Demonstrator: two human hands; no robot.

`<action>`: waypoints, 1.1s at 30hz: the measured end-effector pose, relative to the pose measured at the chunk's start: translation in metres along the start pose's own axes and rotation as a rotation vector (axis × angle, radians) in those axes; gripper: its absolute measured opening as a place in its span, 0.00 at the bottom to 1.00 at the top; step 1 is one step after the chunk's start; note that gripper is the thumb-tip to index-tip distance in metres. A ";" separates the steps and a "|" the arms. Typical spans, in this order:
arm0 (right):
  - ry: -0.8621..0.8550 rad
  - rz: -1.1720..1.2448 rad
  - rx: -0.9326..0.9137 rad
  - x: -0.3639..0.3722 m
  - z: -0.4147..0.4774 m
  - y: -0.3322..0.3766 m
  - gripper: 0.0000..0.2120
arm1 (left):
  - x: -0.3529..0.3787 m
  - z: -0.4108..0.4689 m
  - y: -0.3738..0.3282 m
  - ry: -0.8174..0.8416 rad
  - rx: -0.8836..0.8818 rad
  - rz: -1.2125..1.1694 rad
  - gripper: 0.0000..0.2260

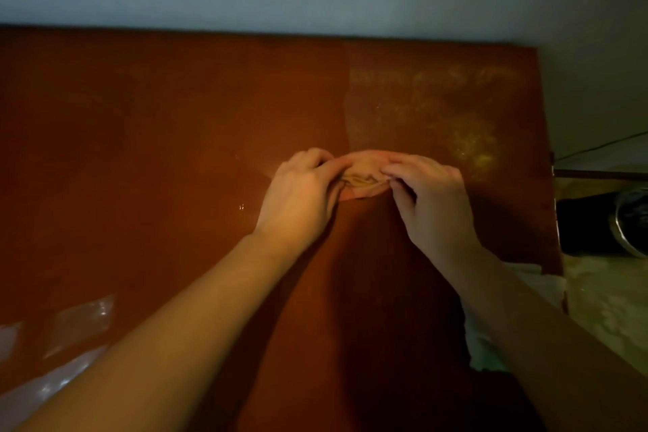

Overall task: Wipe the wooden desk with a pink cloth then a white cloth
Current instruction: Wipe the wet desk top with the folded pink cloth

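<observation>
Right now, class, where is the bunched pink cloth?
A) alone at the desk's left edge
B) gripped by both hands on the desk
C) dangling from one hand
B: the left hand and right hand both grip the bunched pink cloth on the brown wooden desk.

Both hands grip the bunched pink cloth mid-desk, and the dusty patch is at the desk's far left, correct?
Not quite. The head view shows the dusty patch at the far right of the wooden desk, not the left. The left hand and right hand do both grip the bunched pink cloth mid-desk.
</observation>
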State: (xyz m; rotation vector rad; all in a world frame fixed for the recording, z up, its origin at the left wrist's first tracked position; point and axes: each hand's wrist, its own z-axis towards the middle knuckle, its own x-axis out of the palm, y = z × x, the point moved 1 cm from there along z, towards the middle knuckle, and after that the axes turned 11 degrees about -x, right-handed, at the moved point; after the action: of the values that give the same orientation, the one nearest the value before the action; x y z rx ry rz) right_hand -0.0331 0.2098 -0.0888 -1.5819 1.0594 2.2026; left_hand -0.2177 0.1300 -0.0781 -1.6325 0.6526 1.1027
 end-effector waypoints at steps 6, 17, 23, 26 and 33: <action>0.063 0.057 0.007 -0.006 -0.022 0.013 0.12 | -0.009 -0.026 0.001 0.057 -0.001 -0.021 0.13; 0.061 -0.028 -0.039 -0.009 0.040 -0.016 0.11 | -0.011 0.037 -0.002 0.043 -0.013 -0.004 0.14; 0.136 -0.073 -0.005 -0.017 0.016 0.002 0.11 | -0.018 0.027 -0.003 0.095 0.052 0.016 0.14; 0.100 -0.101 -0.004 -0.013 0.048 -0.010 0.12 | -0.015 0.058 -0.003 0.026 0.024 0.026 0.13; 0.111 -0.039 0.025 -0.011 0.072 -0.014 0.14 | -0.010 0.060 -0.005 -0.022 -0.095 -0.048 0.13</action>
State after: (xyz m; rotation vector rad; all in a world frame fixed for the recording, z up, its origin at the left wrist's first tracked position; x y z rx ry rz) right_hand -0.0731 0.2707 -0.0737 -1.7173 1.0714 2.0895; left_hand -0.2390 0.1869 -0.0710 -1.7057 0.5505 1.1301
